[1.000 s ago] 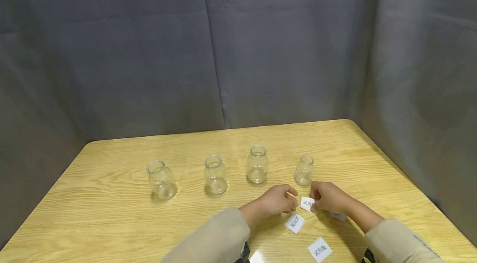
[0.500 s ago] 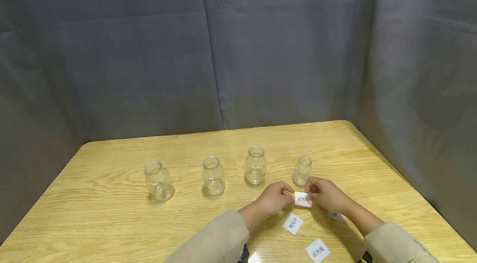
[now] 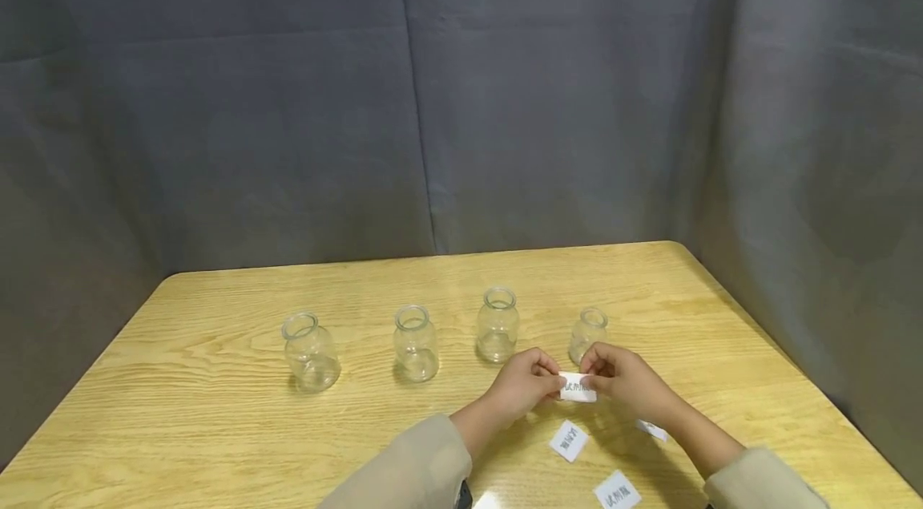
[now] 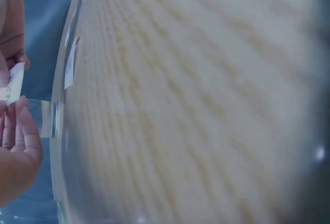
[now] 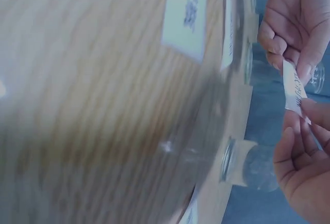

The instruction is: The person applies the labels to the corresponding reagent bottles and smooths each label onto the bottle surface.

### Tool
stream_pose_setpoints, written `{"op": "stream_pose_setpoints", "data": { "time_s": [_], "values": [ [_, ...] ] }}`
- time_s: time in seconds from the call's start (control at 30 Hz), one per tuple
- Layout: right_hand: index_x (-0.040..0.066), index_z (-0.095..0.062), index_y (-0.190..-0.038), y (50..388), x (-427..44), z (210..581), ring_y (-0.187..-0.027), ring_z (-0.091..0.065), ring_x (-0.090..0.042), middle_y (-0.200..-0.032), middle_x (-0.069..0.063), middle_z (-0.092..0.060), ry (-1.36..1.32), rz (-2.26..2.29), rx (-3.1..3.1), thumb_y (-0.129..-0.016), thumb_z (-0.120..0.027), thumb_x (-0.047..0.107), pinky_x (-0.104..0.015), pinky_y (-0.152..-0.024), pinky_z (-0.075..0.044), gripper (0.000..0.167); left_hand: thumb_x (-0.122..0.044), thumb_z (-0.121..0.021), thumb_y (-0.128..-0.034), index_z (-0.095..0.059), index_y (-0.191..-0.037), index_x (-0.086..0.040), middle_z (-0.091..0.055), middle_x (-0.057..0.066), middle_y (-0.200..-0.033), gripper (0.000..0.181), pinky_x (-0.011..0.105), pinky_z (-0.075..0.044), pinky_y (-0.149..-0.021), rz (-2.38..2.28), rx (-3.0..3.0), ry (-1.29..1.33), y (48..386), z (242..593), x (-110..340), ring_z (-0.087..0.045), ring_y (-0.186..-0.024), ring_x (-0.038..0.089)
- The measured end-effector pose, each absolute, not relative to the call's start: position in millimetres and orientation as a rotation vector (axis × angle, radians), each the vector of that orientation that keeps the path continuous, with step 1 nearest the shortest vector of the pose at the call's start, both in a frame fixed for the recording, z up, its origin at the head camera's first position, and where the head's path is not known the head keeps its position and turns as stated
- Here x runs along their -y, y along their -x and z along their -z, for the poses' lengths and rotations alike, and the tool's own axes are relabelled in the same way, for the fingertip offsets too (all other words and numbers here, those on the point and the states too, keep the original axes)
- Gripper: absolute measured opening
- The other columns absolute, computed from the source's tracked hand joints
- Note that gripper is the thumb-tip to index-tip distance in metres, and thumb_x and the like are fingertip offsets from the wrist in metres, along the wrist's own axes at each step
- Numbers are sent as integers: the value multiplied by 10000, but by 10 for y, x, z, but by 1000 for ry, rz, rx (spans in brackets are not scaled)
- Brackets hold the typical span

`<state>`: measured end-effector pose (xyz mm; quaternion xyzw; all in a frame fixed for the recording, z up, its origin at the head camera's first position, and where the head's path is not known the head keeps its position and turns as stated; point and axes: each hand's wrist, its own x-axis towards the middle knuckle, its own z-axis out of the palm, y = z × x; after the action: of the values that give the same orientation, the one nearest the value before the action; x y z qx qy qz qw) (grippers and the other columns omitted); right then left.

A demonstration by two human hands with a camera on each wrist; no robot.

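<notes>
We are counting four glass jars in a loose row across the table [image 3: 216, 445]: the leftmost jar [image 3: 312, 354], the second jar [image 3: 416, 345], the third jar [image 3: 497, 329] and the smallest jar [image 3: 589, 337], which is standing closest to the right edge. We are also counting four white labels: a held label [image 3: 578, 387] and three more lying nearer the front edge, namely the middle label [image 3: 569, 441], the lowest label [image 3: 617, 490] and the half-hidden label [image 3: 652, 430], which the right forearm is partly covering. In beige sleeves [image 3: 411, 461], the two forearms are slanting toward each other from the front edge. The left hand [image 3: 521, 387] is pinching one end of the held label between thumb and fingertips, and the right hand [image 3: 629, 383] is pinching the other end likewise; we are seeing the remaining fingers bending inward. The held label is hanging between the hands above the table, near the smallest jar and nearer the right edge than the left. It is showing us a small white rectangle with a row of dark Chinese characters, the right thumb covering part of them.
</notes>
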<state>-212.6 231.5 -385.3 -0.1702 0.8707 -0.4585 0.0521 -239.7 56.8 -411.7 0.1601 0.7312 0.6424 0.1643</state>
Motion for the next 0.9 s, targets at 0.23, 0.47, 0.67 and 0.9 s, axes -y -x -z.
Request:
{"op": "stream_pose_setpoints", "data": {
  "time_s": [0.23,0.47,0.67,0.9],
  "values": [
    [-8,-490,-893,2084,-2219,3808,-654,-445,-144,-760,-66,-473,481,1472,-2601,-810,-583,86,-212,-538,-399,156,-4,-588,-789,-521,-816,-5,-524,21,-680,73,276,-497,-594,-1857,-2094,-479,2366,4089,-502,-546,-593,104],
    [-10,-483,-901,2043,-2147,3759,-702,-505,-188,-819,-90,-465,465,1520,-2568,-816,-582,119,-294,-585,-467,183,-16,-579,-799,-516,-844,5,-525,28,-717,80,266,-496,-628,-1863,-2059,-552,2319,4013,-411,-545,-626,107],
    [-20,-476,-920,2024,-2098,3710,-682,-547,-218,-855,-111,-496,478,1566,-2524,-818,-586,146,-339,-579,-477,224,-24,-561,-816,-510,-859,22,-526,35,-745,82,246,-491,-637,-1873,-2024,-626,2311,3922,-340,-547,-650,107],
    [-8,-487,-926,1985,-2047,3691,-643,-503,-180,-817,-94,-527,525,1566,-2475,-829,-572,150,-309,-569,-466,204,-24,-561,-818,-512,-861,26,-516,42,-734,83,258,-492,-635,-1872,-1998,-633,2269,3881,-297,-547,-652,122]
  ]
}}
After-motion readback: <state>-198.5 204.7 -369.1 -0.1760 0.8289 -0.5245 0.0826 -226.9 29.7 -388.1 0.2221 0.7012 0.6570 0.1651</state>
